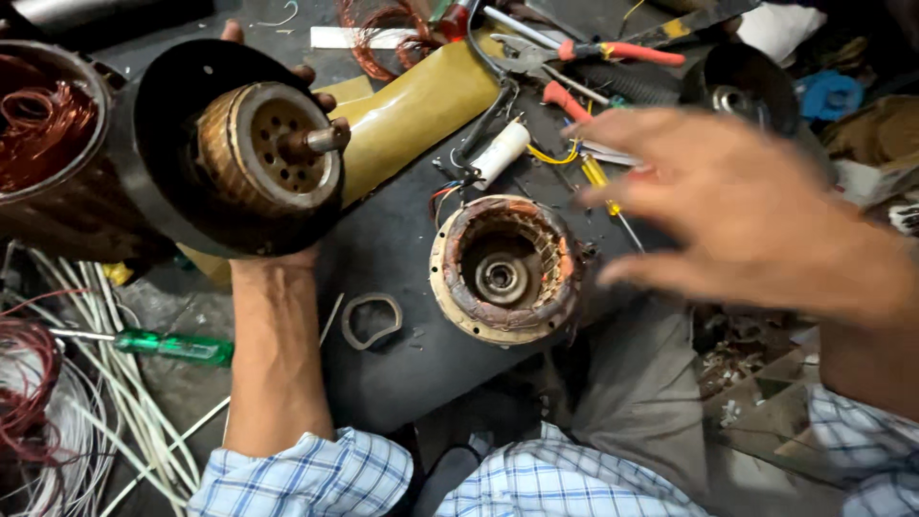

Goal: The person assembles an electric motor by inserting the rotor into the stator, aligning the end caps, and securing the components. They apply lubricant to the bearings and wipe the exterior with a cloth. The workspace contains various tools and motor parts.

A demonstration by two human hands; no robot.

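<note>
Right hand, nearest the camera and blurred, hangs released with fingers spread, gripping nothing. Just below and to the left of its fingertips the stator sits on the dark desk, open face up, copper windings visible around its bore; hand and stator appear apart. Left hand is raised well to the left of the stator, grasping the rotor from behind; the rotor sits in a black end cover, shaft pointing toward the camera. A grey ring gasket lies on the desk between left forearm and stator. A green-handled screwdriver lies left of that forearm. Beyond the right hand's fingers lie red-handled pliers.
</note>
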